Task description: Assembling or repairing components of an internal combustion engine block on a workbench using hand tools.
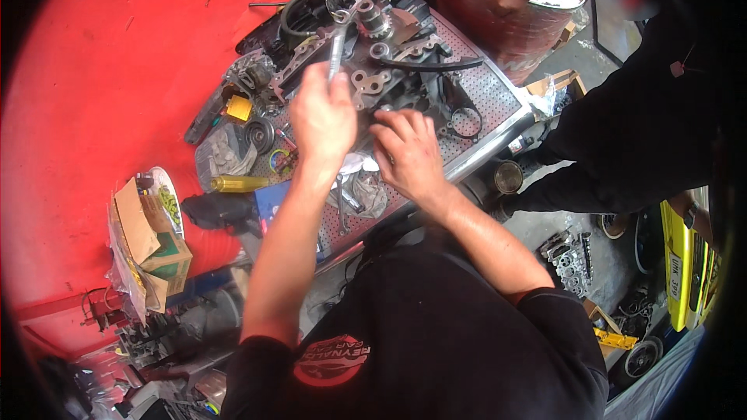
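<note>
My left hand point(323, 118) is closed around the handle of a metal wrench point(337, 53). The far end of the wrench reaches up beside a toothed sprocket point(375, 22) on a partly stripped engine point(401, 82). Whether it is seated on a fastener cannot be made out. My right hand point(412, 154) is at the engine's near side, palm down, its bent fingers a little apart and their tips against or just above the dark metal. I see nothing held in it. Below my hands a second wrench point(342, 204) lies by a clear plastic bag point(369, 194).
The engine rests on a perforated metal bench point(498, 105). Around it lie a pulley point(259, 134), a yellow box point(238, 108), a yellow tube point(240, 183) and a belt loop point(467, 120). A co-worker point(615, 132) stands at right beside a wrapped drum point(502, 19). Cardboard boxes point(152, 241) stand at left.
</note>
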A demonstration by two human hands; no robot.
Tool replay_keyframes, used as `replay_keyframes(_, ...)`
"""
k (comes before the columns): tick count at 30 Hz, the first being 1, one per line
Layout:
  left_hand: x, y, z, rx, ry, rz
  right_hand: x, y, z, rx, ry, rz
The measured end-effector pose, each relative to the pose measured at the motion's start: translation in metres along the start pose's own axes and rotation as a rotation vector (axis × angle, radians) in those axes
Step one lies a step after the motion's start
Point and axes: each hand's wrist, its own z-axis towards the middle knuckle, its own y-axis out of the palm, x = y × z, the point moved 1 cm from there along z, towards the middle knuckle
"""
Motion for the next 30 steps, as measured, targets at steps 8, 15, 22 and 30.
replay_keyframes(8,-0.017,-0.021,-0.052,0.043,0.359,0.322,0.003,-0.013,0.002,-0.025,0.757,0.877)
replay_keyframes(15,-0.017,0.013,-0.098,-0.121,0.119,-0.004,0.019,0.000,0.029,-0.177,0.829,1.175)
replay_keyframes(22,-0.015,0.031,-0.058,-0.165,-0.179,-0.447,0.020,-0.006,0.040,-0.149,0.692,1.014)
replay_keyframes(30,0.005,0.036,-0.090,-0.070,-0.155,-0.900,-0.001,-0.053,0.045,-0.070,0.511,1.004)
